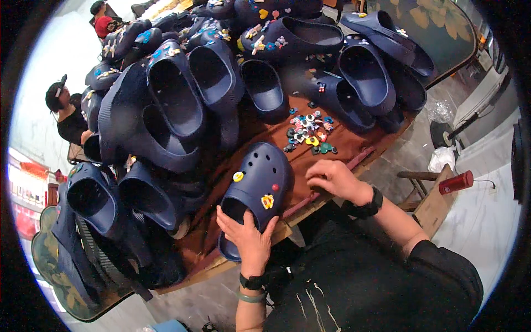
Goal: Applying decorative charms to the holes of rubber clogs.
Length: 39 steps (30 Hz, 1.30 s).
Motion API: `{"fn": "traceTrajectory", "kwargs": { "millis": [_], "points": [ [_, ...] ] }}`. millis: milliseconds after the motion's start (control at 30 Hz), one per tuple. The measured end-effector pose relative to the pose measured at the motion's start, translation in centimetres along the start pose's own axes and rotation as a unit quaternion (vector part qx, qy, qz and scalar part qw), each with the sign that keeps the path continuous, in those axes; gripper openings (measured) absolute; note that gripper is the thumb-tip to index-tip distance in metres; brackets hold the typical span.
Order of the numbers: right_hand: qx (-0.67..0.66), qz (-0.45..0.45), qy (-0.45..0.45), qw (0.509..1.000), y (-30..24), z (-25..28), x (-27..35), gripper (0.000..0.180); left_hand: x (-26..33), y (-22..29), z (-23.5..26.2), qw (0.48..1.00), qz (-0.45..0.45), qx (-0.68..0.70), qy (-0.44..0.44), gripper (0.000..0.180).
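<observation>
- We see a brown surface piled with navy clogs.
- One navy clog lies under our left grip.
- A cluster of small charms sits beyond our right grip.

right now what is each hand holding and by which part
The left hand holds the navy clog by its heel end, fingers at the opening rim. The right hand holds nothing; it rests on the brown cloth.

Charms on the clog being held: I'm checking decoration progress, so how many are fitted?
3 on the navy clog: a yellow charm upper left, a small red one right, a yellow-orange one below. The left hand may hide others.
</observation>
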State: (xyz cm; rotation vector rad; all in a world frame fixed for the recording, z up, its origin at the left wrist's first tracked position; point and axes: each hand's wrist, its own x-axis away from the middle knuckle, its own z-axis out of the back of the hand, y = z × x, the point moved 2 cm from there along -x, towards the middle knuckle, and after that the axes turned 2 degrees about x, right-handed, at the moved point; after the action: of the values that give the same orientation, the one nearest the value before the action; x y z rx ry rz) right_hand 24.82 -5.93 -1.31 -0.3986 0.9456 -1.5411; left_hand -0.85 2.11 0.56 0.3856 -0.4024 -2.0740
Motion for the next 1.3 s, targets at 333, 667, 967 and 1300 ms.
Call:
{"fn": "traceTrajectory", "kwargs": {
  "millis": [333, 667, 967, 1300],
  "points": [
    [-0.011, 0.150, 0.171, 0.974, -2.3, -3.5, -6.7, 0.019, -0.3, 0.2, 0.2, 1.000, -0.009, -0.001, 0.009, 0.063],
    [0.016, 0.184, 0.135, 0.974, -2.7, -3.6, -5.8, 0.016, -0.3, 0.1, 0.2, 1.000, -0.009, 0.012, 0.005, 0.062],
    [0.162, 0.231, 0.115, 0.953, -4.0, -3.9, -5.0, 0.018, -0.2, 0.1, 0.4, 0.999, -0.027, 0.014, 0.011, 0.060],
    [0.068, 0.044, -0.083, 0.993, -0.7, -2.4, -11.7, 0.055, -0.5, 0.4, 0.7, 0.999, -0.037, 0.024, 0.005, 0.053]
  ]
}}
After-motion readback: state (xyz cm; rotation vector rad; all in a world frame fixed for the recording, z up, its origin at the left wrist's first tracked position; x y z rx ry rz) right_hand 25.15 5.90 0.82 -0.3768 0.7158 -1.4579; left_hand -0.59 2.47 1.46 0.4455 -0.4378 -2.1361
